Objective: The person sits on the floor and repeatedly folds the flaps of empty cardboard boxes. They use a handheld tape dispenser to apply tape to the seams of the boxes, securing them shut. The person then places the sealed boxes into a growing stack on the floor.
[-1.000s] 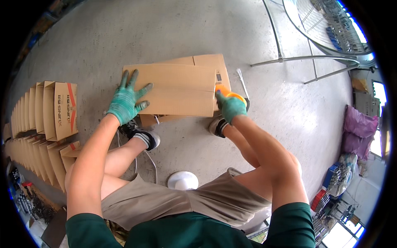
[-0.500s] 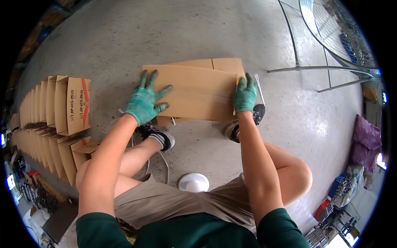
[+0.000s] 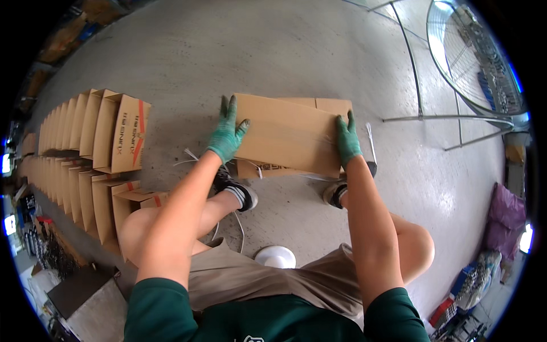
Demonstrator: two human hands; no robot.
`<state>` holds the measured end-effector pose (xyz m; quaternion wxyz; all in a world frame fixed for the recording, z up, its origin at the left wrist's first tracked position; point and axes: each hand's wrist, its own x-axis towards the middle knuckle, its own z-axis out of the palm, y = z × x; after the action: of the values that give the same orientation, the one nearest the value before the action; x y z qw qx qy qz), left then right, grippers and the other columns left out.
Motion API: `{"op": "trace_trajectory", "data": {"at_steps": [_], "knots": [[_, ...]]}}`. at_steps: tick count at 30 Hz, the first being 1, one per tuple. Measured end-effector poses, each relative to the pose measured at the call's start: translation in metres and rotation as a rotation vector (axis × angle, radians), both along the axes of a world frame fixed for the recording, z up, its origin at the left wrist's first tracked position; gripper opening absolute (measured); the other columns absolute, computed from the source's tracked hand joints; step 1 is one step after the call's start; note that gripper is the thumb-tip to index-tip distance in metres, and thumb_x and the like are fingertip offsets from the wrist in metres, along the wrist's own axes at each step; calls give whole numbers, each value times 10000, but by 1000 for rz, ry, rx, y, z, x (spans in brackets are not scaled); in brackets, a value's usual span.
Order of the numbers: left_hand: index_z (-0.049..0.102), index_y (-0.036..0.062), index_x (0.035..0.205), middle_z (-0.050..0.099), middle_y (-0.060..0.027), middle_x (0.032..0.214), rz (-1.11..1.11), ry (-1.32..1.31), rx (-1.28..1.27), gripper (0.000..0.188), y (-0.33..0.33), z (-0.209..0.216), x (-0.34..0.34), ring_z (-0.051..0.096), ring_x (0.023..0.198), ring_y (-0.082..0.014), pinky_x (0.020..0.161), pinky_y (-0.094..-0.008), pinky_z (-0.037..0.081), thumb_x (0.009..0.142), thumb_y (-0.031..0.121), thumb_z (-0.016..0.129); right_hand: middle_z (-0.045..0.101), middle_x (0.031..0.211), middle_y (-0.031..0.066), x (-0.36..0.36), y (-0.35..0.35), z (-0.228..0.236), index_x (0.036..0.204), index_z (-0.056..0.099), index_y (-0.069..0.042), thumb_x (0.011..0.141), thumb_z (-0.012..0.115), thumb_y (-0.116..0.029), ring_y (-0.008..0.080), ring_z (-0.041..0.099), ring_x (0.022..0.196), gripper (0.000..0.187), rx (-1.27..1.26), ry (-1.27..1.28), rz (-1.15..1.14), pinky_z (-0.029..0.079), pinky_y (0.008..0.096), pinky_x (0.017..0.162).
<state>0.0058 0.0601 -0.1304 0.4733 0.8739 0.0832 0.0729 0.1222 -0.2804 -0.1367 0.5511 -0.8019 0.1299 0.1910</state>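
Observation:
A flattened cardboard carton (image 3: pixel 288 134) lies between my hands, slightly tilted, over more flat cardboard (image 3: pixel 335 105) on the floor. My left hand (image 3: pixel 226 138), in a green-coated glove, grips its left edge with the thumb over the top face. At the right edge, my right hand (image 3: pixel 348 138), gloved alike, holds the carton with its fingers along the side. The cardboard beneath sticks out at the back and front, with dark print on its front part. White strapping (image 3: pixel 371 142) shows beside the right end, and more strap ends lie near my left shoe.
Two rows of open cardboard cartons (image 3: pixel 128 134) stand on the left. A white round stool top (image 3: pixel 275 256) is between my legs. At the far right stands a large metal fan (image 3: pixel 456 51) on tubular legs; a purple bag (image 3: pixel 506 214) lies farther right.
My hands have shifted the top carton, which now slants down toward the right. The left hand has slid to its left edge, and printed cardboard underneath shows more. The whole view has also shifted.

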Motion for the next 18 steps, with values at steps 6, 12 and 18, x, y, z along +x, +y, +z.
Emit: {"op": "trace_trajectory", "data": {"at_steps": [6, 12, 18], "knots": [[247, 157, 1594, 281, -154, 1611, 377, 379, -1087, 941, 35, 55, 8, 316, 1453, -366, 1158, -543, 324, 879, 745, 418, 636, 1266, 47, -15, -14, 22, 1297, 624, -145, 955, 595, -566, 228, 610, 1110, 542, 640, 145, -207, 502, 421, 983], [306, 153, 1576, 386, -125, 1567, 119, 673, -996, 1031, 117, 162, -9, 382, 1418, -353, 1098, -588, 371, 855, 889, 306, 505, 1475, 120, -40, 39, 125, 1500, 412, -37, 851, 518, 0, 251, 480, 1356, 659, 910, -252, 193, 356, 383, 1156], [477, 115, 1444, 562, -111, 1402, 219, 549, -552, 469, 190, 145, -93, 555, 1270, -241, 974, -454, 529, 1001, 227, 581, 367, 1599, 113, -51, 109, 153, 1565, 337, -75, 755, 418, 122, 247, 334, 1479, 837, 589, -569, 683, 226, 360, 1222]]}}
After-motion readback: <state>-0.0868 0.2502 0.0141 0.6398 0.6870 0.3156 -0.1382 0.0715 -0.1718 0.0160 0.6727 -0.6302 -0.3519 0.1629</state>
